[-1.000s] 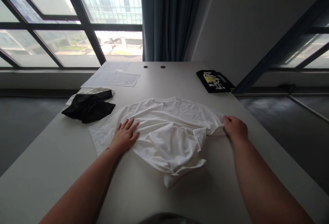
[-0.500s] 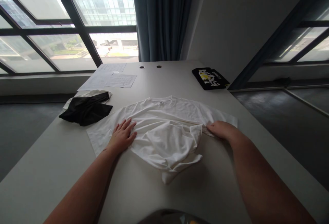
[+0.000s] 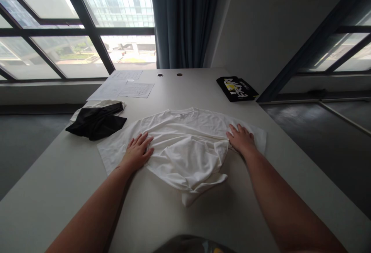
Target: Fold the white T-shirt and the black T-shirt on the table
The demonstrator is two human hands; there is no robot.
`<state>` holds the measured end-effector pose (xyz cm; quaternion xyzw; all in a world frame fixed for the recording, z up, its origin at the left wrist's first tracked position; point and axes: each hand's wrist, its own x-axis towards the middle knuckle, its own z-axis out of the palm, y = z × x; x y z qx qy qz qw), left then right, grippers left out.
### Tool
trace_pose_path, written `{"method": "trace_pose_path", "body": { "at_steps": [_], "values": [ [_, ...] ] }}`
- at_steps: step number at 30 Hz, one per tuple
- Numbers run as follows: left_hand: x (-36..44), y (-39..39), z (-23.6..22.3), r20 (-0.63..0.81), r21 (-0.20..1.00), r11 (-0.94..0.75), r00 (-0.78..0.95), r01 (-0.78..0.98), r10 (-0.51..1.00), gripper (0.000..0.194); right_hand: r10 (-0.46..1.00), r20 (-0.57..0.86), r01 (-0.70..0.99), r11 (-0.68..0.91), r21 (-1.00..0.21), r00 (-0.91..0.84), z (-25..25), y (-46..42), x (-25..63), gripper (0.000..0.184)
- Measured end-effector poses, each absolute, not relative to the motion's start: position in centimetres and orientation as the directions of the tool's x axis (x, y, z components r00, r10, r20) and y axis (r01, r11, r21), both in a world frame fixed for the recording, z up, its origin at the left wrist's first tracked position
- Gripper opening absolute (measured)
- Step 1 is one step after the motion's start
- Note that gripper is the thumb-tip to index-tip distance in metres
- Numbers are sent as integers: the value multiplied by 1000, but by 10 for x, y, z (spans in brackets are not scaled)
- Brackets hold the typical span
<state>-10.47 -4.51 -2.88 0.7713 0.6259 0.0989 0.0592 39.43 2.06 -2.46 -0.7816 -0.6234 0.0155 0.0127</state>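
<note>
A white T-shirt [image 3: 185,144] lies spread across the table, its collar toward the far side and its lower part bunched and folded toward me. My left hand [image 3: 138,151] rests flat on the left side of the shirt, below the sleeve, with fingers spread. On the right side, my right hand [image 3: 241,137] lies on the cloth near the right sleeve, fingers apart and palm down. Neither hand grips the fabric. The hem's crumpled end [image 3: 189,198] points toward me between my two forearms.
Crumpled black cloth [image 3: 95,121] lies over white cloth [image 3: 111,103] at the table's left edge. Printed papers [image 3: 136,89] are farther back. A folded black garment with white and yellow print [image 3: 236,89] sits at the right edge. Two round holes are at the table's [image 3: 185,90] far end.
My right hand has let go of the shirt's right side edge and moved slightly left and away from me, now laid flat on the cloth. My left hand has stayed in place.
</note>
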Motion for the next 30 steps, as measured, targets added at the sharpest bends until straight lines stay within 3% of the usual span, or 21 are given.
{"method": "trace_pose_path", "body": {
  "at_steps": [6,15,30],
  "values": [
    [-102,-42,-29,66,210,-185,175,960,982,56,962,-112,963,-257,-86,247,-42,42,413,70],
    [-90,-3,-24,38,176,-201,198,964,979,58,955,-106,953,-286,-99,276,-38,73,431,73],
    [-96,99,-29,82,249,-303,291,920,953,55,954,-19,946,-298,-129,298,-42,120,453,71]
  ]
}}
